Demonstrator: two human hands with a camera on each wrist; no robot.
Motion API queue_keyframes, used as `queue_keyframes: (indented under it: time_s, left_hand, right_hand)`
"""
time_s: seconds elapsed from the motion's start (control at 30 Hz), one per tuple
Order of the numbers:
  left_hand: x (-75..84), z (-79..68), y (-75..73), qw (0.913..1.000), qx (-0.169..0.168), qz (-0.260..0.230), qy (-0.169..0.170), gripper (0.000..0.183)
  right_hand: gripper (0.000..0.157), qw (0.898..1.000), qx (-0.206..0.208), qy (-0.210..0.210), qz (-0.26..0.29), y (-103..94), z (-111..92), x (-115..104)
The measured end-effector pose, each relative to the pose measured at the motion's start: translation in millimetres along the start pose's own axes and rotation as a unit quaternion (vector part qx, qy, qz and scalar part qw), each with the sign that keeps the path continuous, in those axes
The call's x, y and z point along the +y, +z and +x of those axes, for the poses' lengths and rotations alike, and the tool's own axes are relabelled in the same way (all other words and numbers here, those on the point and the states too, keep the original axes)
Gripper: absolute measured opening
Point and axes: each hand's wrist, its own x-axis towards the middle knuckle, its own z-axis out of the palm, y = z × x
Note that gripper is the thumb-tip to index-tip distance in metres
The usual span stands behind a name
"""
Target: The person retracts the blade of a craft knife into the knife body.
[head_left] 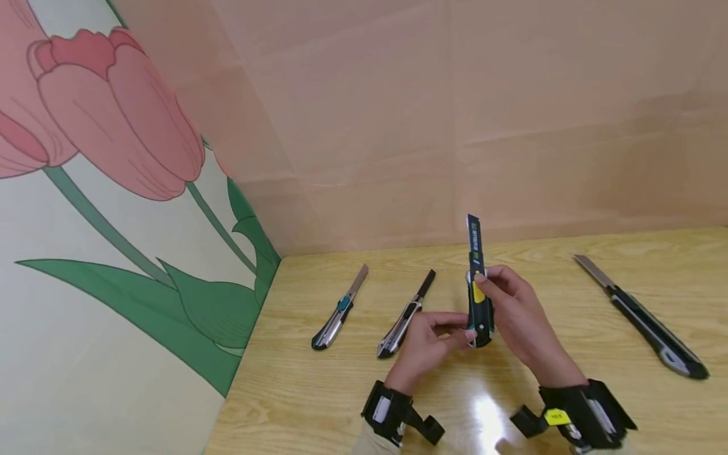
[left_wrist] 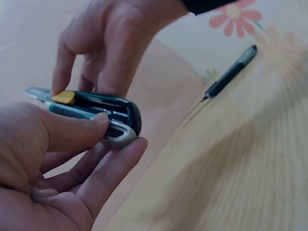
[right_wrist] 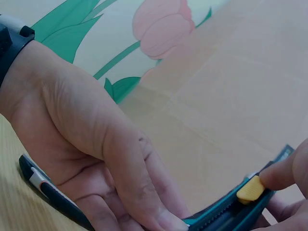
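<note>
Between both hands, a dark utility knife with a yellow slider is held upright in the head view, its printed blade end pointing away. My left hand pinches the tail end of it, thumb on the near side and fingers behind. My right hand grips the body from the right. In the left wrist view, the right thumb or a fingertip presses at the yellow slider, and the left thumb lies along the knife's edge near the rounded tail. The right wrist view shows a toothed track beside the slider.
Two silver-and-black utility knives, one with a teal slider and one with a dark blade, lie left on the wooden table. A larger black knife lies at the right. Behind stands a pinkish wall covering; a tulip-patterned panel is left.
</note>
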Motion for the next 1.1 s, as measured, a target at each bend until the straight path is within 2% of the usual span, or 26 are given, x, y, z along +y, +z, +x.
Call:
queue_keyframes:
  time_s: [0.17, 0.33, 0.7, 0.93, 1.1]
  left_hand:
    - [-6.3, 3.0, -4.2, 1.0000, -0.007, -0.002, -0.004, 0.022]
    - [-6.5, 3.1, -4.4, 0.9998, -0.004, -0.014, -0.011, 0.023]
    - [-7.9, 2.4, -4.7, 0.9997, 0.011, -0.017, -0.014, 0.025]
    - [-6.9, 1.1, -6.1, 0.9996, 0.012, -0.024, -0.004, 0.024]
    - [-7.2, 1.6, -6.0, 0.9996, 0.009, -0.027, -0.002, 0.024]
  right_hand:
    - [0.027, 1.000, -0.018, -0.012, 0.009, -0.5, 0.0, -3.5]
    - [0.031, 1.000, -0.028, -0.006, 0.009, -4.5, -0.3, -4.0]
    - [0.042, 0.998, 0.002, 0.014, -0.062, -8.1, 1.4, 0.1]
    - [0.046, 0.988, 0.028, 0.016, -0.152, -4.1, 0.9, 1.1]
    - [0.048, 0.987, 0.028, 0.020, -0.158, -5.1, 1.3, 1.0]
